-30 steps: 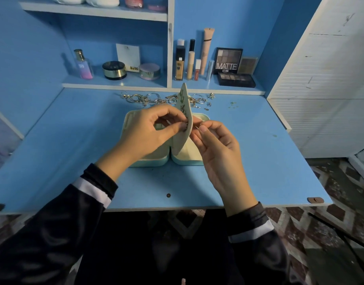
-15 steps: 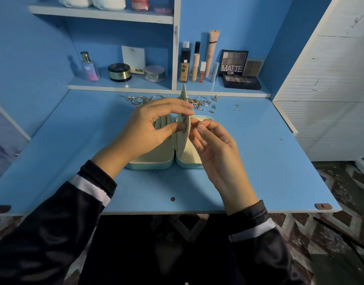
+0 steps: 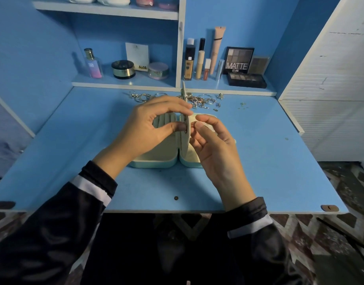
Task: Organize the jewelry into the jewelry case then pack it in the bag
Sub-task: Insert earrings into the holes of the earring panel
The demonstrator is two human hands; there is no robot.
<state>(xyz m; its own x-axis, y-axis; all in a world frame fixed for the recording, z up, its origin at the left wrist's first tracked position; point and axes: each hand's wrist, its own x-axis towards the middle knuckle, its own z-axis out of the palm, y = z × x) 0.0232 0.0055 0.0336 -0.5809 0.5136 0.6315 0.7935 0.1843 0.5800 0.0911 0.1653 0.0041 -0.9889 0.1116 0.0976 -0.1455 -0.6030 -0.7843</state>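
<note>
A pale green jewelry case [image 3: 156, 162] lies open on the blue desk [image 3: 259, 161], its cream earring panel [image 3: 184, 128] standing upright in the middle. My left hand [image 3: 150, 130] pinches that panel between thumb and fingers. On the panel's right side, my right hand [image 3: 214, 149] pinches a small earring [image 3: 191, 126] against it. A pile of loose rings, hoops and chains [image 3: 197, 99] lies behind the case near the shelf edge. No bag is in view.
Makeup fills the low shelf: a perfume bottle [image 3: 92, 63], round jars [image 3: 123, 69], tubes [image 3: 200, 64] and eyeshadow palettes [image 3: 246, 80]. A white cabinet [image 3: 331, 89] stands at the right. A few tiny studs [image 3: 242, 104] lie loose on the desk.
The panel has swung from leaning right to standing upright. Both hands stayed on it, and my right thumb and finger shifted slightly along its right face.
</note>
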